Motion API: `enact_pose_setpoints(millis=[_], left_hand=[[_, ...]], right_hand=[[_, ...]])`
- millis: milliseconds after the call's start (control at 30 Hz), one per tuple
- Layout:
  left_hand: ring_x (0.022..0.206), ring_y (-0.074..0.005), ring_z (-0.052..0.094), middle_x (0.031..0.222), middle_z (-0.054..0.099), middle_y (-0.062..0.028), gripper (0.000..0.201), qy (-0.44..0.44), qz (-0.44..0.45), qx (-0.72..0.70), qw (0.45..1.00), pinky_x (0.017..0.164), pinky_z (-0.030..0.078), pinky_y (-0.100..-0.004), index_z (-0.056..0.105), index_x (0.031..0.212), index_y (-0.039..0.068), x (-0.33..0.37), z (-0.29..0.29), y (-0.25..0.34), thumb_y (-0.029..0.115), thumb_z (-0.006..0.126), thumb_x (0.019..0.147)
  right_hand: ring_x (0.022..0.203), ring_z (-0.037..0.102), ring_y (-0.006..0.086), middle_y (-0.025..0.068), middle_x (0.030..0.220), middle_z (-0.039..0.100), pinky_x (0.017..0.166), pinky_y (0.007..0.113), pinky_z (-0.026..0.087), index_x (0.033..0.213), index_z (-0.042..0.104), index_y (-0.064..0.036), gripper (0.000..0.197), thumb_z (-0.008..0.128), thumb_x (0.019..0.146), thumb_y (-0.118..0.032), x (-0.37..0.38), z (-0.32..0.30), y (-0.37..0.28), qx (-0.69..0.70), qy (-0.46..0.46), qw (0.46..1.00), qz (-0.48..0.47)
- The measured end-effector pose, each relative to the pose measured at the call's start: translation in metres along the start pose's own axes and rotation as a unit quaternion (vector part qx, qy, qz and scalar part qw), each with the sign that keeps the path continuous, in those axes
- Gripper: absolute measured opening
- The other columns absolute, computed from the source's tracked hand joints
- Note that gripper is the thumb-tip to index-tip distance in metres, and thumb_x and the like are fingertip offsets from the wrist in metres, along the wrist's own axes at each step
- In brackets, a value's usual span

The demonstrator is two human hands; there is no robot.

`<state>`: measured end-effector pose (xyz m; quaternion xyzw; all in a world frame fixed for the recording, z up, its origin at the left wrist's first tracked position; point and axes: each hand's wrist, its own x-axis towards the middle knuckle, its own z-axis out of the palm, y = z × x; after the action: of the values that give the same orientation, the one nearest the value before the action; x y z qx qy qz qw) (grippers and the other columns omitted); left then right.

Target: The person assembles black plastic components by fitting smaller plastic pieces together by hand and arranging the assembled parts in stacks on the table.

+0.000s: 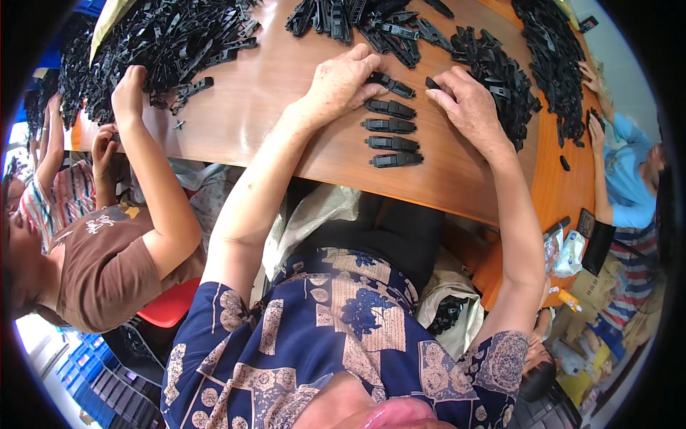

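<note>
Black plastic clips [391,125] in a neat column on the wooden bench [271,107], left hand [341,80] fingertips resting on the top clip, right hand [468,107] pinching a small black piece [433,84], loose clip piles [500,71] just beyond.

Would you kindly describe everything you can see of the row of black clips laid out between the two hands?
The row of black clips is five flat, elongated pieces, apparently moulded plastic, lying side by side in a neat column on the brown wooden table, near its front edge. Each lies lengthwise across the view. The left hand rests its fingertips on the top one; the right hand lies just beside the column, holding a further black piece.
</note>
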<state>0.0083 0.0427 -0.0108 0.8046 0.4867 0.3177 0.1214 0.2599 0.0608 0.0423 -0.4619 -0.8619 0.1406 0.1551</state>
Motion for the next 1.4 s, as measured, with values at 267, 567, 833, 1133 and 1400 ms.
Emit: enact_pose_setpoints(millis=[267, 567, 833, 1133, 1400], left_hand=[[0.093, -0.0286, 0.065, 0.093, 0.061, -0.0051, 0.022, 0.009, 0.007, -0.041, 0.999, 0.077, 0.053, -0.0404, 0.071, 0.1, 0.011, -0.002, 0.004, -0.008, 0.023, 0.077, 0.082], [0.093, -0.0298, 0.066, 0.096, 0.065, -0.0047, 0.022, -0.005, 0.012, -0.044, 0.999, 0.078, 0.053, -0.0412, 0.071, 0.101, 0.01, 0.0, 0.006, -0.014, 0.023, 0.076, 0.083], [0.084, -0.021, 0.07, 0.089, 0.067, -0.0089, 0.025, 0.112, -0.194, -0.19, 0.956, 0.069, 0.054, -0.0325, 0.062, 0.104, 0.003, -0.059, -0.023, 0.045, 0.024, 0.07, 0.094], [0.102, -0.0269, 0.07, 0.108, 0.071, -0.0142, 0.027, -0.087, -0.491, -0.799, 0.335, 0.087, 0.057, -0.0347, 0.057, 0.115, 0.009, -0.152, 0.027, 0.155, 0.031, 0.064, 0.1], [0.116, -0.0321, 0.06, 0.12, 0.06, -0.024, 0.028, 0.055, -0.459, -0.863, 0.203, 0.106, 0.051, -0.0424, 0.053, 0.121, -0.006, -0.158, 0.015, 0.111, 0.009, 0.06, 0.098]], right_hand=[[0.08, 0.066, 0.0384, 0.0159, 0.079, 0.067, 0.07, 0.047, 0.052, 0.092, 0.059, -0.0048, 0.022, 0.069, 0.091, -0.024, 0.015, 0.002, -0.021, -0.052, -0.077, 0.994, -0.06], [0.082, 0.065, 0.0423, 0.0197, 0.079, 0.066, 0.069, 0.052, 0.049, 0.09, 0.057, -0.004, 0.022, 0.069, 0.091, -0.022, 0.028, 0.027, -0.023, 0.001, -0.068, 0.995, -0.07], [0.087, 0.066, 0.0377, 0.0158, 0.087, 0.069, 0.076, 0.048, 0.05, 0.096, 0.066, -0.0064, 0.029, 0.067, 0.092, -0.035, 0.024, 0.016, -0.01, -0.004, -0.118, 0.993, -0.026], [0.107, 0.058, 0.0304, 0.0077, 0.114, 0.067, 0.093, 0.042, 0.045, 0.115, 0.07, -0.0089, 0.031, 0.063, 0.096, -0.033, -0.03, 0.072, -0.032, 0.069, 0.125, 0.985, -0.093], [0.104, 0.058, 0.0308, 0.0065, 0.108, 0.066, 0.09, 0.044, 0.045, 0.109, 0.069, -0.0095, 0.022, 0.069, 0.091, -0.021, -0.062, 0.096, -0.111, 0.07, 0.154, 0.983, -0.073]])
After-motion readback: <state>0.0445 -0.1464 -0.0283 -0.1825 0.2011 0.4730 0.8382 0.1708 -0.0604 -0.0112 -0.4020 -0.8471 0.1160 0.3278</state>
